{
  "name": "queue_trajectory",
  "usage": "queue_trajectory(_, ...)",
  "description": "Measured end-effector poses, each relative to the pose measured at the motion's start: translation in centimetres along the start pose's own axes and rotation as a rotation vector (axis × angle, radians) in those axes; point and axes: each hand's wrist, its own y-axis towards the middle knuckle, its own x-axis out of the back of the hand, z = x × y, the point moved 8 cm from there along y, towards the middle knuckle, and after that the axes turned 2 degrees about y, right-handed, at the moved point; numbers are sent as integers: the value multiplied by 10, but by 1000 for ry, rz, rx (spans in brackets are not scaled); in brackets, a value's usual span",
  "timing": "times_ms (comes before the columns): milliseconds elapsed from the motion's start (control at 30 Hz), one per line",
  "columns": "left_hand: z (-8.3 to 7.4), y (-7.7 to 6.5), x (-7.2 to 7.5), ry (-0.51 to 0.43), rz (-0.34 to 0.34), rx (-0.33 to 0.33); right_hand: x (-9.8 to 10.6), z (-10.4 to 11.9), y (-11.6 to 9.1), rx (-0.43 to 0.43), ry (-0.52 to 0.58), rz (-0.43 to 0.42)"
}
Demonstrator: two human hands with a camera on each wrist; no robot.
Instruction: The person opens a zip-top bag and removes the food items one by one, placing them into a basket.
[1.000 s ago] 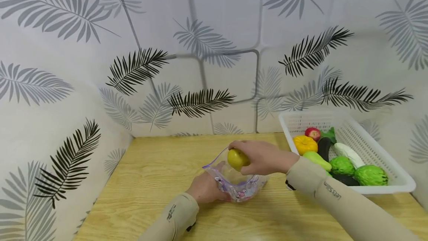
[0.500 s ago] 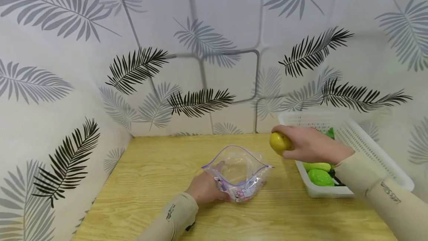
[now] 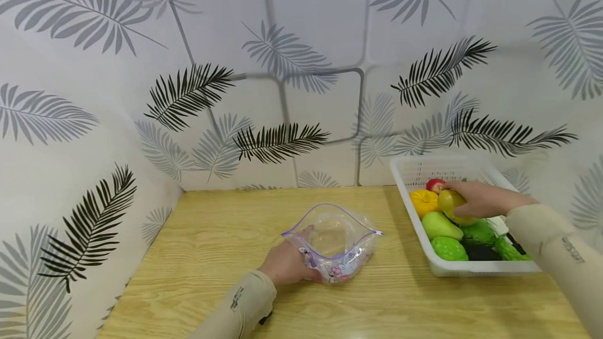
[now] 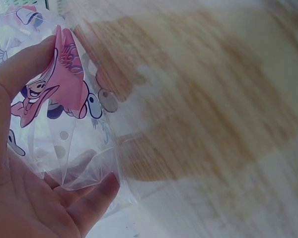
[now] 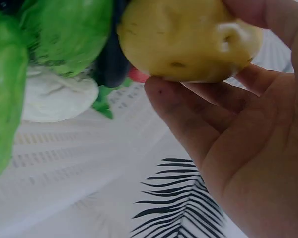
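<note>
A clear zip bag (image 3: 348, 268) with a purple seal and cartoon print stands with its mouth open on the wooden table. My left hand (image 3: 285, 263) grips its left side; in the left wrist view the thumb and fingers are around the printed plastic (image 4: 69, 94). Over at the white basket (image 3: 471, 267), my right hand (image 3: 492, 199) holds a yellow potato (image 3: 449, 203) low above the other produce. The right wrist view shows the potato (image 5: 188, 39) between thumb and fingers. Whether it touches the pieces below cannot be seen.
In the basket lie a yellow pumpkin-like piece (image 3: 424, 203), a red fruit (image 3: 434, 185), a green pear (image 3: 442, 225), a bumpy green piece (image 3: 449, 249) and several others. A patterned wall covering (image 3: 325, 171) rises behind the table (image 3: 226, 224).
My right hand has carried the potato from over the bag's mouth rightward into the basket area. My left hand has stayed on the bag.
</note>
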Motion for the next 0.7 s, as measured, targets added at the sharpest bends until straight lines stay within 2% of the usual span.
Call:
queue_trajectory(100,1,0,0,9,-1,-1,-3,-11,3,-40,-16,19)
queue_trajectory(367,-1,0,1,-21,-1,8,-6,-19,6,-73,-8,57)
queue_trajectory(567,2,3,4,-144,1,22,-4,-19,0,-39,-5,-9)
queue_trajectory(700,6,6,8,-267,-1,39,-4,-11,-7,12,1,-50)
